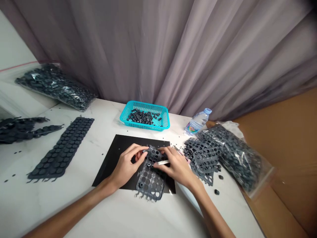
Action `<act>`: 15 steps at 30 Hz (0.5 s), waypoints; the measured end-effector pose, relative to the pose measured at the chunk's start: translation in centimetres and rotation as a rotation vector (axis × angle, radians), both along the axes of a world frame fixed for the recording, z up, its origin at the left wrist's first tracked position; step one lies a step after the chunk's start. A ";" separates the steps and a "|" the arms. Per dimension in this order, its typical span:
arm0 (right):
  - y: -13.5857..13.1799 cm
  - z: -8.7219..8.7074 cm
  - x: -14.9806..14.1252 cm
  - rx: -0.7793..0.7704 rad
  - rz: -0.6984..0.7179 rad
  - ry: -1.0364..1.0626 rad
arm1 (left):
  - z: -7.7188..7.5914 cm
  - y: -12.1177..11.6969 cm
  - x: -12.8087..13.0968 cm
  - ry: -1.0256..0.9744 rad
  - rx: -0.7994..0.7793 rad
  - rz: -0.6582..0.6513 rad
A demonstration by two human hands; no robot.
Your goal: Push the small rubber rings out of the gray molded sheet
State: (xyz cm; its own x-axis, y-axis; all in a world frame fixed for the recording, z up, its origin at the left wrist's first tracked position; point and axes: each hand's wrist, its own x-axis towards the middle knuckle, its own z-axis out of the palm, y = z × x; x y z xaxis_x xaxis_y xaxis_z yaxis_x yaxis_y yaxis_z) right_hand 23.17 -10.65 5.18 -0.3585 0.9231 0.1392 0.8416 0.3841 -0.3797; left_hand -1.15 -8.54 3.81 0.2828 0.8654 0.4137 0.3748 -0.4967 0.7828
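A black rubber sheet with rows of round discs and holes lies on a black mat. Both hands are over its far part. My left hand pinches a small black rubber piece between thumb and fingertips at the sheet's left edge. My right hand is closed around a slim white-handled tool, whose working end I cannot make out. Its fingers also rest on the sheet's right side. A few loose round rubber pieces sit on the sheet, one near its lower left.
Behind the mat stands a turquoise basket of small black pieces. A water bottle, punched sheets and a filled bag are to the right. Leftward lie another disc sheet, dark strips and a second filled bag.
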 end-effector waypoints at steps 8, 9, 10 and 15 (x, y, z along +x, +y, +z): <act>-0.3 2.1 0.6 -0.149 0.131 0.105 | -1.5 1.2 -0.5 0.016 -0.065 0.029; -0.5 3.0 1.9 -0.181 0.104 0.194 | -1.8 1.6 -0.7 0.005 -0.075 0.034; -0.7 3.8 3.5 -0.181 0.037 0.273 | -2.1 2.0 -0.9 -0.010 -0.093 0.042; -2.0 6.4 13.4 -0.118 -0.329 0.245 | -3.4 4.3 -1.7 -0.057 -0.164 0.067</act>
State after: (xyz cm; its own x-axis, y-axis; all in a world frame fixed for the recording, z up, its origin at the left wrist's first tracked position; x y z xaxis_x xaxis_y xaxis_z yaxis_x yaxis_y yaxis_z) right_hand 36.55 -12.62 11.53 -0.0120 0.9974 0.0704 0.7915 0.0525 -0.6090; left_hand -2.84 -4.22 0.40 0.2023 0.9386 0.2795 0.3557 -0.3364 0.8720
